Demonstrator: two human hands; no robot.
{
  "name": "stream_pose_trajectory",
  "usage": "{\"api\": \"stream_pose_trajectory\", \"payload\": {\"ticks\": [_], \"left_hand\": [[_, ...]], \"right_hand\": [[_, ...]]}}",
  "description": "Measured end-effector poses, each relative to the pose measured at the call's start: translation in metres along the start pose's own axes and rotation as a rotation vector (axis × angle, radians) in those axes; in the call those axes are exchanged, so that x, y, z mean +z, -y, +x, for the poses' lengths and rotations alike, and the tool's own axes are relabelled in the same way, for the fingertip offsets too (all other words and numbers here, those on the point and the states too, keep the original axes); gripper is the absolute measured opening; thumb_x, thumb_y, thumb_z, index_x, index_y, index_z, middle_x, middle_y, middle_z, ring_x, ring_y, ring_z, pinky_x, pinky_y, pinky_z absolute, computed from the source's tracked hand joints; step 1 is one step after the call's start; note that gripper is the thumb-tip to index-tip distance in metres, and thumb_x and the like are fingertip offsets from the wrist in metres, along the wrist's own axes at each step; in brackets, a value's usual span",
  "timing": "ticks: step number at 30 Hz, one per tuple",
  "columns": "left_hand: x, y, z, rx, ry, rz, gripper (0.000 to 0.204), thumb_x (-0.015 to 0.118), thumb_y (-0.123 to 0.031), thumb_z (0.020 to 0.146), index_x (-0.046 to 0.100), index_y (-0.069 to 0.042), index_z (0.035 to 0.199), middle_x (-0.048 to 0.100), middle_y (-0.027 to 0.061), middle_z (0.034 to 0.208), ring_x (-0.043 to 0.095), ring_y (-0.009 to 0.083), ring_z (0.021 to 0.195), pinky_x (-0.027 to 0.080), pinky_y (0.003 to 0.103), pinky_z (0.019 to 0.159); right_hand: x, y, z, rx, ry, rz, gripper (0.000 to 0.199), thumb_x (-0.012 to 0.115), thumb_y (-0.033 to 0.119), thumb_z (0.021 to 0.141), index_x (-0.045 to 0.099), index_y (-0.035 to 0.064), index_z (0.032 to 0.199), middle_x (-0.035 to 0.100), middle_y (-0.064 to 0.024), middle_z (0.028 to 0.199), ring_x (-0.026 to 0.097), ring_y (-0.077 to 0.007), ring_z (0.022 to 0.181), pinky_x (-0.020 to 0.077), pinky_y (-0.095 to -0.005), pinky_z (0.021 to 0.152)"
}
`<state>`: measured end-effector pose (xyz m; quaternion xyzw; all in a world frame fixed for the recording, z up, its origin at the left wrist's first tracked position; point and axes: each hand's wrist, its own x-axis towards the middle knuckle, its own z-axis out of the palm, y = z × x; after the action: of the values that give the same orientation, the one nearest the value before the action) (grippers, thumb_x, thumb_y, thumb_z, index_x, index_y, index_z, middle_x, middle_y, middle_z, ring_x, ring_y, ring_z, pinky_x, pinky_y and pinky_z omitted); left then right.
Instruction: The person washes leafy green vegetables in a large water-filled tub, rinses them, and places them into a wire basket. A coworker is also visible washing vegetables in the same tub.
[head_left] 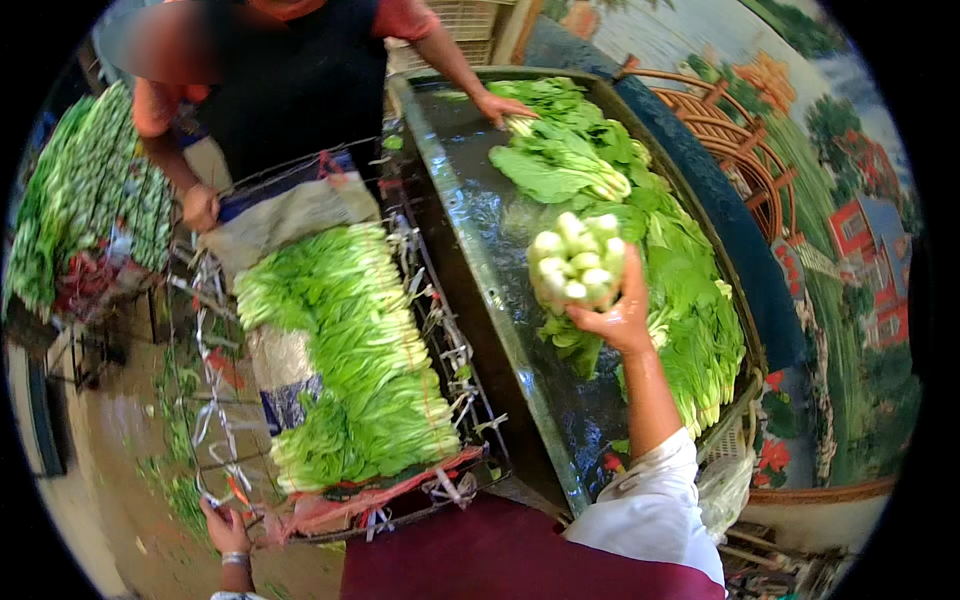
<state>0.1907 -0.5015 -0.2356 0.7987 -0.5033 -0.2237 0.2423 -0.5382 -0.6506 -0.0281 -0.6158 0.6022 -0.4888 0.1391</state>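
My right hand (622, 315) is closed around a bunch of leafy greens (574, 265), its pale cut stems pointing up at me and its leaves hanging below. It holds the bunch above a long metal trough (462, 232) of water. Rinsed-looking bunches of greens (690, 290) lie along the trough's right side. At the lower left, my left hand (226, 530) is closed at the near corner of a wire-frame crate (222, 445). Inside the crate, greens (365, 335) are stacked in rows on a sheet lining, stems mostly toward the right.
Across from me a person in a dark apron (305, 95) has one hand (203, 207) on the crate's far corner, the other (503, 106) on greens in the trough. More greens (95, 195) are piled at far left. Leaf scraps litter the wet floor (130, 430). A painted wall (850, 230) borders the right.
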Motion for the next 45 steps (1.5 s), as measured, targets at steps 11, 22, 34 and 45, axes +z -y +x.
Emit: {"api": "stream_pose_trajectory", "payload": {"ticks": [11, 22, 34, 45], "left_hand": [[-0.004, -0.038, -0.004, -0.046, -0.052, -0.207, 0.055, 0.070, -0.009, 0.085, 0.048, 0.001, 0.133, 0.068, 0.0081, 0.080, 0.067, 0.0157, 0.066, 0.056, 0.030, 0.063], [-0.014, -0.032, -0.007, -0.017, 0.046, -0.160, 0.056, 0.069, -0.004, 0.079, 0.048, 0.008, 0.129, 0.066, 0.0162, 0.093, 0.067, 0.0255, 0.081, 0.054, 0.034, 0.073], [-0.013, -0.027, -0.001, -0.039, 0.052, -0.156, 0.029, 0.070, -0.009, 0.073, 0.061, -0.002, 0.100, 0.066, 0.0098, 0.077, 0.064, 0.0302, 0.064, 0.051, 0.038, 0.062], [-0.007, -0.001, -0.033, -0.015, 0.076, -0.165, 0.069, 0.062, -0.012, 0.087, 0.032, 0.009, 0.145, 0.067, 0.0130, 0.090, 0.065, 0.0201, 0.076, 0.052, 0.033, 0.072]], "right_hand": [[0.207, 0.038, 0.014, 0.293, 0.549, 0.439, 0.118, 0.093, 0.045, 0.055, 0.034, 0.0001, 0.147, 0.053, -0.0126, 0.138, 0.052, -0.0275, 0.128, 0.0438, -0.0459, 0.108], [0.527, 0.045, -0.013, -0.021, 1.494, 0.106, 0.087, 0.089, 0.047, 0.057, 0.053, 0.0058, 0.124, 0.066, -0.0139, 0.113, 0.066, -0.0286, 0.104, 0.0512, -0.0398, 0.092], [0.724, -0.092, -0.170, -0.606, 1.216, -0.270, 0.094, 0.081, 0.061, 0.063, 0.047, 0.0012, 0.127, 0.063, -0.0226, 0.117, 0.056, -0.0433, 0.116, 0.0480, -0.0468, 0.097], [0.699, -0.064, -0.189, -0.284, 1.528, -0.274, 0.096, 0.075, 0.069, 0.065, 0.048, 0.0068, 0.132, 0.061, -0.0196, 0.121, 0.060, -0.0388, 0.111, 0.0464, -0.0501, 0.097]]}}
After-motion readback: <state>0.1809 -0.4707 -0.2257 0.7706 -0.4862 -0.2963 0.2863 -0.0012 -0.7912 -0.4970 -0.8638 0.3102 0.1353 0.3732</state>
